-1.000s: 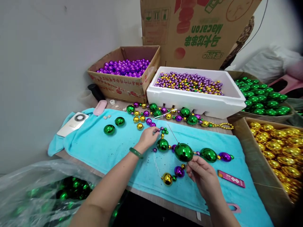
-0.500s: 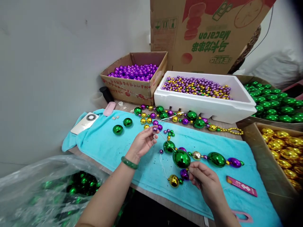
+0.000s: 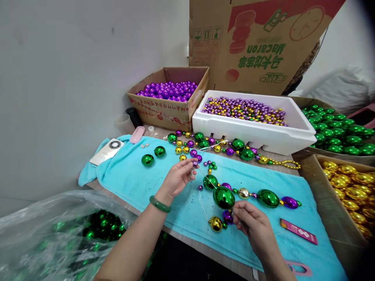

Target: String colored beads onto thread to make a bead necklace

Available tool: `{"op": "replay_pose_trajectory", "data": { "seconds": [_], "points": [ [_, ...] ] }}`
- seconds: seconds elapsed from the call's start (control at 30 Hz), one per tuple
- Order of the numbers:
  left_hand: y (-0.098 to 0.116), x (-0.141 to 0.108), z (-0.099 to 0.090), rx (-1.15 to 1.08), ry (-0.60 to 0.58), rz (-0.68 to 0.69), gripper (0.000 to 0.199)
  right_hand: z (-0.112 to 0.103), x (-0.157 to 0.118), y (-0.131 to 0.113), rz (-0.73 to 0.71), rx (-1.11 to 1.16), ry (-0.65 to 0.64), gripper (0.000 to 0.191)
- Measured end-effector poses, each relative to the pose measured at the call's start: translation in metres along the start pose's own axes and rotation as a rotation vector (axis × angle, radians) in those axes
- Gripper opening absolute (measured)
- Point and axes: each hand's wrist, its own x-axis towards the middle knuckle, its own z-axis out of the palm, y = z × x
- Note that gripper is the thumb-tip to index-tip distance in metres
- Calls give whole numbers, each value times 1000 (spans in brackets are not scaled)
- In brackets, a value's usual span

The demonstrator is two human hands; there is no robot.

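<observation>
- Two loose green beads (image 3: 154, 155) lie left on the towel (image 3: 124, 183); being round, they could roll if a sleeve or wrist brushes them.
- The left hand (image 3: 180, 179) has thumb and forefinger pinched together on a small purple bead (image 3: 195, 164); smooth and tiny, it could slip out if the pinch slackens.
- A thin needle or thread (image 3: 207, 177) slants down rightward from there to the large green bead; too hard a pull could bend or snap it.
- A gold bead (image 3: 216, 224) lies below, near a slack loop that might snag.
- The large green bead (image 3: 224, 197) sits between the hands, long axis running upper left to lower right, upper end facing the left hand.
- The right hand (image 3: 249, 216) seems clamped on its lower-right tip; exact contact is hidden.
</observation>
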Motion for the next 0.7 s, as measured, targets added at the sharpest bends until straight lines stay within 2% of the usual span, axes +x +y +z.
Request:
{"op": "replay_pose_trajectory", "data": {
  "seconds": [0.1, 0.27, 0.37, 0.43, 0.5, 0.53, 0.63, 0.7],
  "points": [
    [-4, -5, 7, 216, -13, 27, 25, 4, 1, -1, -11, -2, -16, 33],
    [-15, -15, 21, 529, -147, 9, 24, 14, 8, 2, -1, 26, -62, 38],
    [-15, -9, 14, 651, -199, 0, 29, 12, 9, 3, 15, 87, -70, 35],
    [-11, 4, -1, 808, -74, 115, 24, 9, 9, 3, 17, 109, -55, 33],
    [-6, 23, -21, 1004, 166, 311, 17, 5, 9, 2, 18, 106, -40, 33],
    [-3, 33, -31, 1084, 243, 363, 19, 3, 9, 1, 19, 99, -35, 33],
    [-1, 58, -54, 1109, 293, 318, 33, 3, 10, 1, 15, 84, -36, 33],
    [-3, 66, -60, 1034, 292, 267, 33, 4, 11, 2, 11, 83, -49, 33]
  ]
}}
